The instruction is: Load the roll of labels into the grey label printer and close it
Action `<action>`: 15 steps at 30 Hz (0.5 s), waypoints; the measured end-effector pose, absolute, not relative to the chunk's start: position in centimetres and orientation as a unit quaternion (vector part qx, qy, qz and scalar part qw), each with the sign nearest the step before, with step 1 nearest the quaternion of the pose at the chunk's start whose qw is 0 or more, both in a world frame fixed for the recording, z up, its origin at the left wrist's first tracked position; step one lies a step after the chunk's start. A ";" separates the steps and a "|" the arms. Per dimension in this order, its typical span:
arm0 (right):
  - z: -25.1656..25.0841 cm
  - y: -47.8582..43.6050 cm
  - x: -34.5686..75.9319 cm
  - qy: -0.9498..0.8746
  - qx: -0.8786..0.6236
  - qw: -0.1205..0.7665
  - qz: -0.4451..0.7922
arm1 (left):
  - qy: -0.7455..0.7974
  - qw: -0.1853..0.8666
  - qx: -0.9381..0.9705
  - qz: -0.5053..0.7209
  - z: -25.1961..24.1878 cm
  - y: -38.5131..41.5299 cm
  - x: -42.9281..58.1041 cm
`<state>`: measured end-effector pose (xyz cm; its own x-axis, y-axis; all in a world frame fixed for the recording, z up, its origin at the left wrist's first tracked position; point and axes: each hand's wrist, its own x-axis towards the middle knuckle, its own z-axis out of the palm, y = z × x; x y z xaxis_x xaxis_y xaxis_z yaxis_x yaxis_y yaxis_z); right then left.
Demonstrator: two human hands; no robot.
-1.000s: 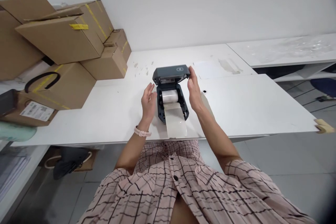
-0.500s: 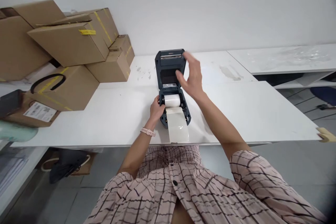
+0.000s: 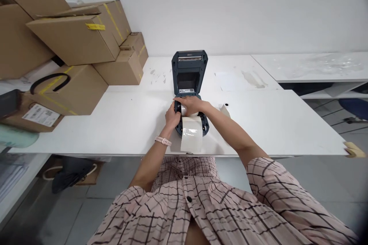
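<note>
A dark label printer (image 3: 189, 72) stands near the table's front edge with its lid tilted up and back. Inside it sits a white label roll (image 3: 184, 110), mostly covered by my right hand. A strip of labels (image 3: 192, 134) runs out of the printer toward me. My left hand (image 3: 172, 117) grips the printer's left side, its thumb over the rim. My right hand (image 3: 191, 105) is closed across the top of the roll, fingertips reaching the left edge of the printer body near my left thumb. Part of its fingers is hidden.
Cardboard boxes (image 3: 77, 40) with yellow tape are stacked on the left of the white table (image 3: 264, 122). Right of the printer lies a small paper roll (image 3: 225, 110). A second table (image 3: 324, 67) with a shelf stands at the right, against the wall.
My right hand has come down from beside the raised lid, moving left and toward me onto the label roll. The small paper roll now shows. My left hand keeps its place on the printer.
</note>
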<state>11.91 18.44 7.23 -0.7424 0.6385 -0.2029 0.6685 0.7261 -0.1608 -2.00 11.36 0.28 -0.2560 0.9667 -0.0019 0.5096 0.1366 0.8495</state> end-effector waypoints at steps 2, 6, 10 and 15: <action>7.8 18.3 12.4 0.927 0.343 0.069 -0.132 | 0.696 0.299 0.529 0.383 0.3 11.3 -2.0; 8.8 18.1 14.0 0.927 0.323 0.030 -0.190 | 0.690 0.309 0.525 0.391 0.2 11.2 -2.0; 9.9 17.8 16.5 0.933 0.251 -0.072 -0.246 | 0.674 0.314 0.526 0.412 0.1 11.1 -2.1; 12.1 17.5 22.3 0.911 0.217 -0.204 -0.283 | 0.674 0.321 0.514 0.422 -0.1 11.1 -2.2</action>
<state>22.32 17.46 12.14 -0.8222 0.5121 0.2485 0.2808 0.7447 -0.6055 -2.16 11.06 -0.07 -0.2663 0.9639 0.0008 0.4214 0.1157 0.8995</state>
